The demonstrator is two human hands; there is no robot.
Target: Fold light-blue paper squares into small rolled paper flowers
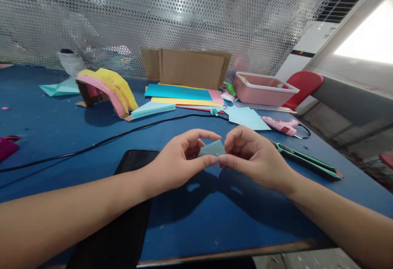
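Note:
Both my hands meet above the blue table (55, 125), pinching a small folded piece of light blue paper (211, 149) between them. My left hand (181, 160) grips its left end with thumb and fingers curled. My right hand (251, 154) pinches the right end, fingers bent over the top. The paper is held a little above the tabletop, its lower part hidden by my thumbs.
A dark phone (135, 160) lies under my left wrist. Green scissors (307, 161) and a pink glue gun (281, 125) lie to the right. Coloured paper sheets (181, 95), cardboard (190, 68), a pink tray (264, 89), a pink-yellow paper model (107, 87) and a black cable (101, 141) sit behind.

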